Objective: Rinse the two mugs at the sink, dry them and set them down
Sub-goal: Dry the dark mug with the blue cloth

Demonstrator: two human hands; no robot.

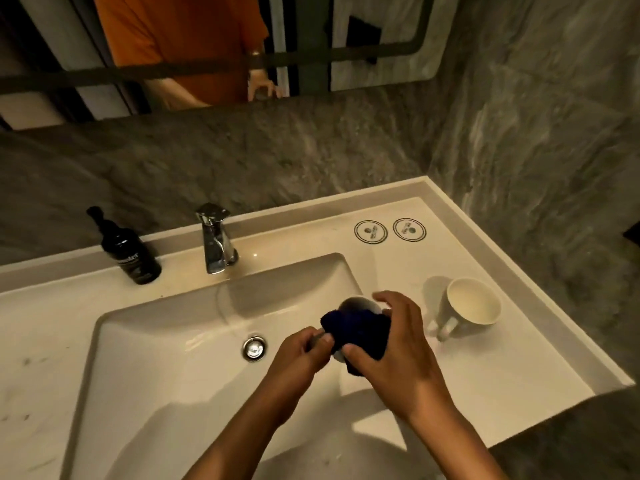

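Mug [356, 303]: held over the basin [166, 358], tipped on its side, mouth facing away from the person, long axis running out from the hands. Cloth [360, 332]: dark blue, wrapped round it. Right hand [398, 344]: fingers curled over cloth and mug. Left hand [301, 355]: fingers pinching at the near end, apparently the handle.

Second mug [471, 303]: upright on the desk [398, 265], right of the right fingers, handle toward the person.

Likely step: drying. Tap [216, 240] beyond the fingers; bottle [130, 252] far left.

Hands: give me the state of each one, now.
Left hand: closed, pinching the mug by its handle.
Right hand: closed around the dark blue cloth wrapped on the mug.
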